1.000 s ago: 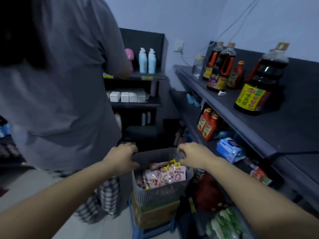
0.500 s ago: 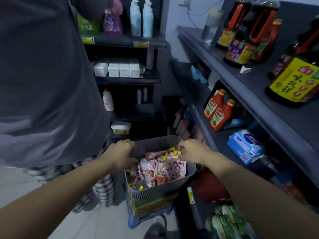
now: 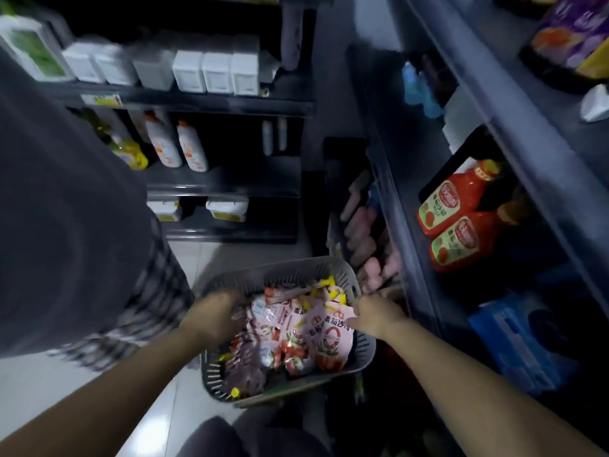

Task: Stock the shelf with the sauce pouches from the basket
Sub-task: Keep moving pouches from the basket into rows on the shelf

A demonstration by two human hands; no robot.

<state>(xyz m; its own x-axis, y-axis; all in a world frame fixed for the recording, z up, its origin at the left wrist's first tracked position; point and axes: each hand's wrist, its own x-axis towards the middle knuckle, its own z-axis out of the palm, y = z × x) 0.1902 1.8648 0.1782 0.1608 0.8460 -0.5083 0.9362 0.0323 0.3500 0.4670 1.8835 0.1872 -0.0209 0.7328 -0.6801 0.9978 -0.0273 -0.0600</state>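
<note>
left hand point(image 3: 214, 313) and right hand point(image 3: 377, 313) at basket point(image 3: 296, 268) over sauce pouches point(image 3: 329, 331), finger closure unreadable in blur; risk: loosely grabbed slick pouches slip to floor point(image 3: 197, 258).

Left hand point(image 3: 216, 319) and right hand point(image 3: 377, 316) bare; both forearms bare as far as they show.

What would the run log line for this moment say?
phase: reaching into basket | left hand: on sauce pouches | right hand: touching sauce pouches
</note>
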